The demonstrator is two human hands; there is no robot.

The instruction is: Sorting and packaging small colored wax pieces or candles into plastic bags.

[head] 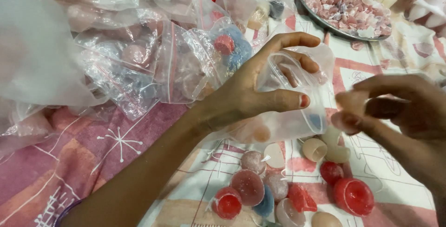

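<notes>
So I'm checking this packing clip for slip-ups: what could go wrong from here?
The right hand is blurred and pinches a small pale piece beside the clear bag that the left hand holds open; it might miss the opening. Loose round pieces lie under the bag, so a dropped one could get mixed in.

A small clear plastic bag (pixel 297 99) is held open at centre by the left hand (pixel 253 92). Clear zip bags (pixel 153 64) with red seal strips, holding pink, red and blue pieces, lie heaped at upper left.
</notes>
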